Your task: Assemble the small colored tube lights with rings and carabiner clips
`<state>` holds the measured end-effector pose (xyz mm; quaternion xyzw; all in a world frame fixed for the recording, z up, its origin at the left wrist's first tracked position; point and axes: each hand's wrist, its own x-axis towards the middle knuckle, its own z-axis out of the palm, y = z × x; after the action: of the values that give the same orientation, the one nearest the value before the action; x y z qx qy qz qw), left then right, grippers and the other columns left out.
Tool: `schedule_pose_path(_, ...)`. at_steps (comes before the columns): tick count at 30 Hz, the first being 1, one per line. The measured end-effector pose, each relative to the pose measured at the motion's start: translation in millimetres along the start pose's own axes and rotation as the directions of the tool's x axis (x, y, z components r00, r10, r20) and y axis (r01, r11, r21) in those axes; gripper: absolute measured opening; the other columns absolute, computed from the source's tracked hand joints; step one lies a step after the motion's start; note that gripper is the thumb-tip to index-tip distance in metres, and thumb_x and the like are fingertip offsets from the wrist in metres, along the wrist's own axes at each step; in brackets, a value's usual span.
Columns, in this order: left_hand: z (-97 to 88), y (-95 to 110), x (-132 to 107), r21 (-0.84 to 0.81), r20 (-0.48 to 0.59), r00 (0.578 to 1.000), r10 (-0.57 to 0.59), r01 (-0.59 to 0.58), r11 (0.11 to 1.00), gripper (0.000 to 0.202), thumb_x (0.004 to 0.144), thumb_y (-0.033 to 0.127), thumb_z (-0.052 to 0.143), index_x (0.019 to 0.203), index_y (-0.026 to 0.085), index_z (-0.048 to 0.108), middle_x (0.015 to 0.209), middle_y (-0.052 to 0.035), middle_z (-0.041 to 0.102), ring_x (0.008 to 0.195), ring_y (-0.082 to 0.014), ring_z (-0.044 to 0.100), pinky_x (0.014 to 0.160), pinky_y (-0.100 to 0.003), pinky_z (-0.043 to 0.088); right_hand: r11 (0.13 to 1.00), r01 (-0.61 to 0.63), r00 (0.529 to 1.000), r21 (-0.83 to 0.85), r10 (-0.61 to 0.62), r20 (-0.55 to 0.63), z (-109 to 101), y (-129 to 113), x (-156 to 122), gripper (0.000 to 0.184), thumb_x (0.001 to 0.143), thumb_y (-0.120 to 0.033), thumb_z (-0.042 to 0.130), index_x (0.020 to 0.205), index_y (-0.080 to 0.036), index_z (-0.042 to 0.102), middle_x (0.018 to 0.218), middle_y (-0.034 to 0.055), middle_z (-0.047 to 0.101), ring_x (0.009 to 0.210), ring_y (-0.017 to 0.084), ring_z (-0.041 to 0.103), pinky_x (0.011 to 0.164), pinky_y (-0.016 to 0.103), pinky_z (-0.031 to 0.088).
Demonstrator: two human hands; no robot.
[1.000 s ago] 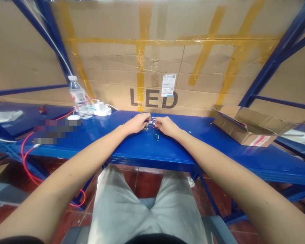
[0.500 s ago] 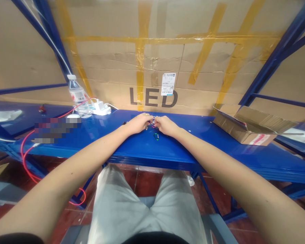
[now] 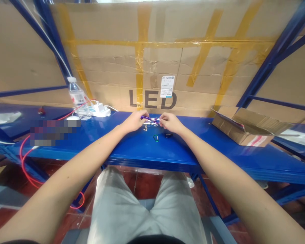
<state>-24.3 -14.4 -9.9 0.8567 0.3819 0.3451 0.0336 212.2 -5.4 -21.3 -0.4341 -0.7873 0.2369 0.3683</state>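
Over the blue table, my left hand [image 3: 136, 121] is closed on a slim purple shiny piece [image 3: 145, 118], its end showing at the fingertips. My right hand [image 3: 172, 123] has its fingers pinched at the other end of this small cluster; what sits in them is too small to make out. Between the hands lies a white strap-like loop [image 3: 154, 124] among purple and silver bits. Just below the left fingertips are several small brass-coloured pieces [image 3: 145, 128]. A green carabiner [image 3: 156, 138] lies nearer me, and a small black object [image 3: 168, 135] rests under my right hand.
On the left stand a water bottle [image 3: 79, 98] and a white plug adapter [image 3: 100, 109] with a red cable [image 3: 22, 149]. An open cardboard box [image 3: 251, 130] sits at the right. A large cardboard sheet [image 3: 112, 67] closes off the back of the blue table [image 3: 152, 152].
My hands have moved apart from each other. The purple piece, the white loop and the black object now show; the green carabiner stays on the table.
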Motion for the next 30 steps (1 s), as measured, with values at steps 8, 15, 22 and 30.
schedule_pose_path(8,8.7,18,-2,-0.151,-0.096,0.995,-0.004,-0.01,0.989,0.008,0.083,0.02,0.067,0.091,0.019,0.066,0.089,-0.002,0.07,0.085,-0.0181,0.062,0.083,-0.034,0.051,0.984,0.179,0.983,-0.012,-0.178,0.055,-2,-27,-10,0.017,0.085,-0.028,0.06,0.086,-0.017,0.072,0.091,0.0062,0.075,0.081,0.018,0.064,0.077,0.032,0.048)
schedule_pose_path(15,9.9,25,3,-0.396,-0.062,0.998,-0.033,0.006,0.918,0.027,0.084,0.031,0.068,0.107,0.018,0.067,0.115,-0.0095,0.071,0.109,-0.0233,0.064,0.096,-0.04,0.05,0.969,-0.068,0.979,0.236,0.019,0.204,2,-39,-14,0.021,0.089,-0.018,0.055,0.069,-0.021,0.048,0.052,-0.0041,0.047,0.047,0.012,0.049,0.052,0.026,0.042)
schedule_pose_path(22,-5.0,16,7,-0.683,0.155,0.974,-0.166,0.227,0.694,0.075,0.098,0.067,0.028,0.145,0.013,0.049,0.14,-0.0204,0.061,0.128,-0.0314,0.06,0.099,-0.047,0.054,0.978,-0.131,0.978,0.163,0.1,0.182,6,-48,-16,0.018,0.092,-0.025,0.05,0.076,-0.02,0.058,0.054,-0.0043,0.04,0.046,0.012,0.038,0.05,0.029,0.036)
schedule_pose_path(30,-4.7,7,6,-0.65,0.171,0.979,-0.112,0.197,0.734,0.083,0.093,0.074,0.033,0.148,0.013,0.046,0.138,-0.0211,0.063,0.125,-0.0355,0.062,0.096,-0.05,0.055,0.992,0.123,0.988,-0.01,-0.121,0.092,11,-43,-15,0.019,0.084,-0.022,0.051,0.071,-0.017,0.065,0.071,0.0024,0.063,0.068,0.016,0.053,0.068,0.03,0.041)
